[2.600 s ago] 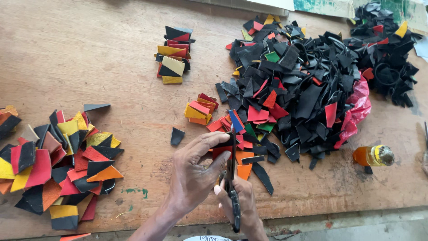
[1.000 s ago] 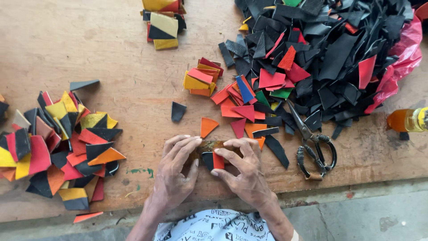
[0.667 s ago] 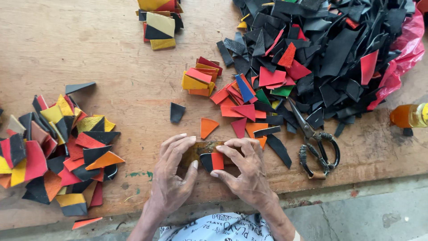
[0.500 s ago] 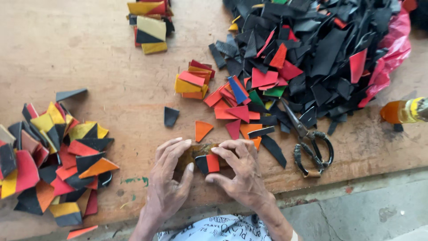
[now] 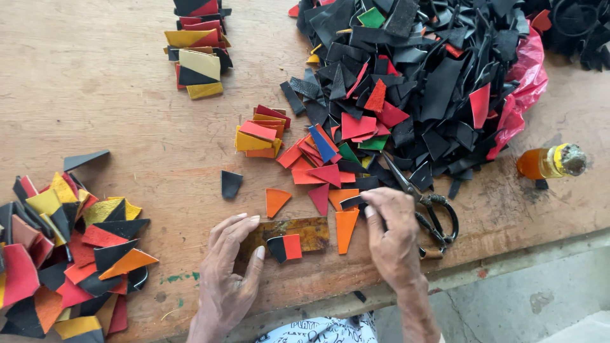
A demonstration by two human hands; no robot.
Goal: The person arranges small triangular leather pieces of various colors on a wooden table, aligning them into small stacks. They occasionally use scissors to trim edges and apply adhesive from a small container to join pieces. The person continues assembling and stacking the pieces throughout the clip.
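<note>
- Wooden bench (image 5: pixel 108 95), scrap piles left and upper right.
- Left hand (image 5: pixel 230 267): fingers loosely spread, flat against brown template (image 5: pixel 289 232); grips nothing.
- Black-and-red piece (image 5: pixel 284 247) lies on the template, just right of left fingertips, long axis across the bench.
- Right hand (image 5: pixel 393 236): fingertips pinching black scrap (image 5: pixel 353 202); scissors (image 5: pixel 427 211) just beside it.

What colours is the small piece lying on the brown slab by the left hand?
The small piece is half black, half red-orange; the head view shows it.
</note>
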